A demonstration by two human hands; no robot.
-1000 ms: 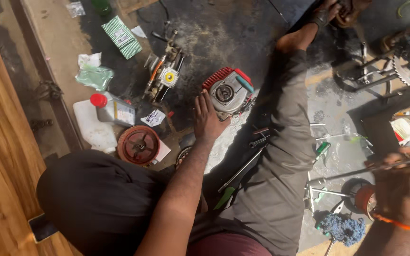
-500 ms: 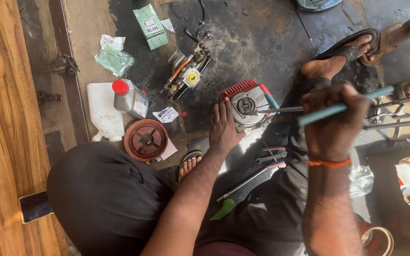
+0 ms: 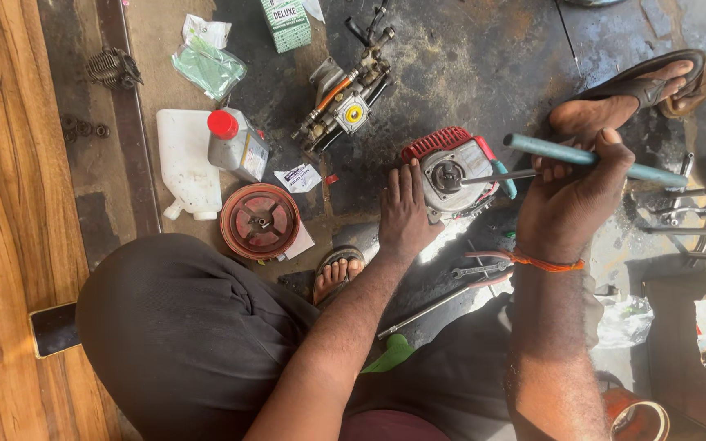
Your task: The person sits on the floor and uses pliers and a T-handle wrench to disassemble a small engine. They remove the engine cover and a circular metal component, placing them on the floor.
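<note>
The left hand (image 3: 406,214) is lying flat, bracing the small red-and-grey engine (image 3: 453,170) — the right hand (image 3: 575,196) is gripping a teal-handled T-wrench (image 3: 590,157), probably seating it; turning needs steady bracing.

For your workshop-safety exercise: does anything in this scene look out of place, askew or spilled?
Yes. A white jug lies tipped on its side on the floor beside the upright red-capped bottle. Loose wrappers and a spanner lie scattered around the small engine steadied by the left hand. No spill is visible.
</note>
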